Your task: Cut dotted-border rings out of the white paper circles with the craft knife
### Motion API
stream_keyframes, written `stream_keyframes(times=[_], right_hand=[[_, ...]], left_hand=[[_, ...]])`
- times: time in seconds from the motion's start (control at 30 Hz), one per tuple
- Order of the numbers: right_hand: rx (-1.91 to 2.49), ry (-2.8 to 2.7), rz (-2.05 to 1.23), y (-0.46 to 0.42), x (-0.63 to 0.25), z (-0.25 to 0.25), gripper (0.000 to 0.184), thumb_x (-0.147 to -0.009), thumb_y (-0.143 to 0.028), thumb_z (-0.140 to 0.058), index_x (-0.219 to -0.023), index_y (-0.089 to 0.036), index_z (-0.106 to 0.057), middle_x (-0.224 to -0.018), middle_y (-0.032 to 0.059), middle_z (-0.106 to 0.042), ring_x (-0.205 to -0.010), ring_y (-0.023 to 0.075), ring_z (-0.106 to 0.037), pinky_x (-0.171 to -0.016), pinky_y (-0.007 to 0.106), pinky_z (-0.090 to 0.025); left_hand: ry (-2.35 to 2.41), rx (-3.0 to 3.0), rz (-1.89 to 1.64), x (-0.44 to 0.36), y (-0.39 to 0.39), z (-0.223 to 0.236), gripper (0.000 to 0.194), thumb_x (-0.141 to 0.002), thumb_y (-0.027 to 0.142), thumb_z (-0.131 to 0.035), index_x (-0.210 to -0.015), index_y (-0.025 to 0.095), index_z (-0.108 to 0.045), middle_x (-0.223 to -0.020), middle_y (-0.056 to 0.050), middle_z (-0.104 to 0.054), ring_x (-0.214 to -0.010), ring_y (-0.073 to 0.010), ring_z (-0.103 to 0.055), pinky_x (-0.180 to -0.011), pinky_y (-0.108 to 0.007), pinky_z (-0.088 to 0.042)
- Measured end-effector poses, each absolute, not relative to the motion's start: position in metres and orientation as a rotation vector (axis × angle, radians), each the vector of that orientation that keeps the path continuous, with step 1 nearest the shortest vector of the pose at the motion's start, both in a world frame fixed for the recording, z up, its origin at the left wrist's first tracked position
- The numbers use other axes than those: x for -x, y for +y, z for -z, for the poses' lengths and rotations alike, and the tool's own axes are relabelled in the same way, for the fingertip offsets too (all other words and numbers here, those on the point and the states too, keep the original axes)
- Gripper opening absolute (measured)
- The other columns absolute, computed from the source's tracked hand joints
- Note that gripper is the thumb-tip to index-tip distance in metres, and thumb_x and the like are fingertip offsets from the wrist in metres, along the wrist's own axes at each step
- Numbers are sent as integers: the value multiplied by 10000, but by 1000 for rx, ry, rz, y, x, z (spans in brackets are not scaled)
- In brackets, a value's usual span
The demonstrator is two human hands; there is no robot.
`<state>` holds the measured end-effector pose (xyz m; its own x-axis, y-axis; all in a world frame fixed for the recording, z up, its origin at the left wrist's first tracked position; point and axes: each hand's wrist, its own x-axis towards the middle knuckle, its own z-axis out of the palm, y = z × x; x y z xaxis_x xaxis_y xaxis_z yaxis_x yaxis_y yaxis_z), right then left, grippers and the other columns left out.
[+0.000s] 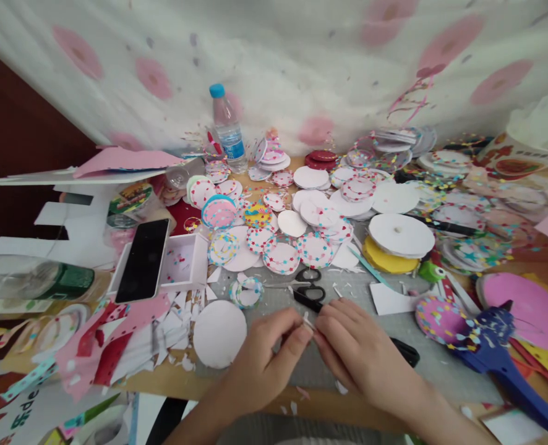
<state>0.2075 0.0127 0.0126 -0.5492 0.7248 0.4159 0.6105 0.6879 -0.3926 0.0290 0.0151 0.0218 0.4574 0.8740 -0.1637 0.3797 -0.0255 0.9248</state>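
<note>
Over the front of the grey mat, my left hand (274, 349) pinches a small white piece (308, 321), perhaps paper, between thumb and forefinger. My right hand (357, 343) meets it from the other side with fingers curled in, closed on the same piece; its thumb is mostly hidden. Under the right hand lies a long black-handled tool (401, 352), partly covered. Black scissors (310, 284) rest just beyond the fingertips. To the left of my left hand is a plain white disc (219, 334), with a small bead-trimmed ring (246, 292) behind it.
Many bead-trimmed discs (281, 254) crowd the back. A white disc (401, 235) sits on a yellow one (389, 256). At right is a blue glue gun (492, 346). A phone (143, 259) lies on a white box (185, 262); a water bottle (230, 133) stands behind. Paper scraps (176, 324) lie left.
</note>
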Motion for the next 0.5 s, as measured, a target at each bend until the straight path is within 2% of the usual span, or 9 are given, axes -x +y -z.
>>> stream_keyframes(times=[0.1, 0.3, 0.5], right_hand=[[995, -2339, -271, 13, -205, -12, 280, -990, -170, -332, -753, -215, -473, -649, 10, -531, -613, 173, -461, -603, 300, -365], [1020, -2350, -172, 18, -204, -9, 302, -962, -162, -316, -708, -224, -468, -618, 17, -519, -592, 179, -446, -580, 304, -341], [1091, -2358, -157, 19, -200, -7, 330, -957, -133, -307, -687, -221, -475, -592, 15, -520, -549, 172, -427, -549, 302, -320]], left_hand=[[1086, -1511, -589, -29, 16, -21, 378, -996, 406, -327, -699, 195, -428, -655, 23, -457, -637, -121, -462, -613, -232, -350], [1077, -1492, -565, -32, 14, -21, 346, -993, 399, -329, -723, 204, -423, -663, 28, -444, -637, -121, -445, -611, -235, -359], [1203, -1528, -707, -39, 3, -10, 253, -977, 336, -360, -943, 215, -580, -857, -49, -626, -824, -184, -582, -763, -271, -452]])
